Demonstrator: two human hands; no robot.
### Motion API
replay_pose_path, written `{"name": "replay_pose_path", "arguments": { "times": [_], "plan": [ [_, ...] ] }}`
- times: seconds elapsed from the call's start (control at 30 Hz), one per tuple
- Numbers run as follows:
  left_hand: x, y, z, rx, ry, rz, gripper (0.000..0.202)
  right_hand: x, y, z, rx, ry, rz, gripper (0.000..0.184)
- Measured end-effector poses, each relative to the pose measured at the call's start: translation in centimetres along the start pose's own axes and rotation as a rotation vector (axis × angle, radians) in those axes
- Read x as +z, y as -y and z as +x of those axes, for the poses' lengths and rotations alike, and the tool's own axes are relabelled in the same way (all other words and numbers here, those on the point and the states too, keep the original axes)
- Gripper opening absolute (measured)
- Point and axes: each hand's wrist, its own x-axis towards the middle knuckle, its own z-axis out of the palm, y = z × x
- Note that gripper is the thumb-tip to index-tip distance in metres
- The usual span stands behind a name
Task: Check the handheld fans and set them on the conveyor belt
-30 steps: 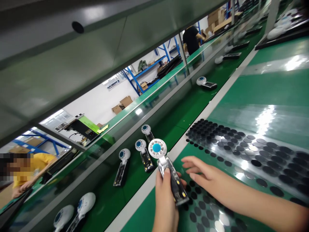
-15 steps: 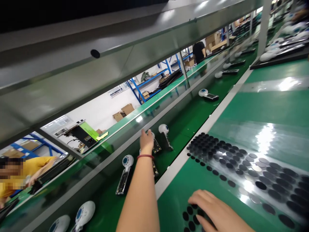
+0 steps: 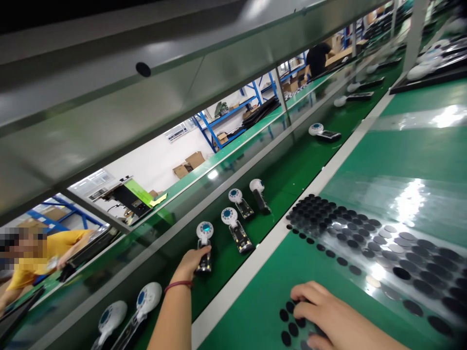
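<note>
Head view: left hand [image 3: 191, 265] has its fingers over the lower end of a white round-headed device [image 3: 205, 233] on the green conveyor belt [image 3: 284, 194], head left clear, which seems smart, can't tell if it's gripping, and right hand [image 3: 328, 311] curls over black round pads [image 3: 365, 243].

Left hand [image 3: 190, 263] touches a white device [image 3: 205, 232] on the green belt [image 3: 280, 194], right hand [image 3: 332, 311] on black round pads [image 3: 293, 329]

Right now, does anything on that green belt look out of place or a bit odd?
Yes, slightly: of the four devices nearest the left hand, the farthest white-headed device on the green conveyor belt seems turned on its side, its blue dial hardly showing, whereas the neighbouring devices lie dial-up.
</note>
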Motion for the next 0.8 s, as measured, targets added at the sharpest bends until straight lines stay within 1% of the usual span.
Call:
{"name": "replay_pose_path", "arguments": {
  "times": [0.03, 0.1, 0.2, 0.3, 0.37, 0.43, 0.5, 0.57, 0.63, 0.7, 0.8],
  "plan": [
    [0.9, 0.0, -0.7, -0.025, 0.033, -0.103, 0.02, 0.2, -0.1, 0.0, -0.017, 0.004, -0.018, 0.031],
    [2.7, -0.1, -3.0, -0.036, 0.085, -0.362, 0.019, 0.6, -0.2, 0.2, -0.052, -0.019, -0.073, 0.028],
    [5.7, 0.2, -7.7, -0.023, 0.127, -0.689, 0.022, 1.2, 0.1, 0.9, -0.094, -0.05, -0.246, 0.024],
    [8.2, 1.6, -12.0, -0.104, 0.22, -0.846, 0.036, 1.5, 0.6, 2.2, -0.103, -0.041, -0.366, 0.024],
    [9.4, 2.7, -13.6, -0.158, 0.281, -0.885, 0.045, 1.5, 0.8, 3.1, -0.104, -0.031, -0.362, 0.025],
    [10.1, 3.6, -14.2, -0.176, 0.3, -0.91, 0.052, 1.3, 1.1, 3.8, -0.102, -0.017, -0.336, 0.025],
    [10.4, 4.1, -14.1, -0.166, 0.291, -0.93, 0.056, 1.2, 1.3, 3.9, -0.084, -0.004, -0.291, 0.024],
    [10.5, 4.2, -13.9, -0.148, 0.267, -0.945, 0.056, 1.0, 1.4, 3.6, -0.055, 0.004, -0.228, 0.023],
    [10.6, 4.2, -13.8, -0.119, 0.238, -0.955, 0.052, 0.5, 1.6, 3.1, -0.028, 0.015, -0.148, 0.021],
    [10.7, 4.4, -13.7, -0.091, 0.213, -0.951, 0.05, -0.4, 1.8, 2.8, -0.018, 0.031, -0.046, 0.019],
    [10.9, 5.1, -13.7, -0.072, 0.209, -0.903, 0.053, -2.4, 2.4, 3.0, -0.014, 0.024, 0.13, 0.014]
  ]
}}
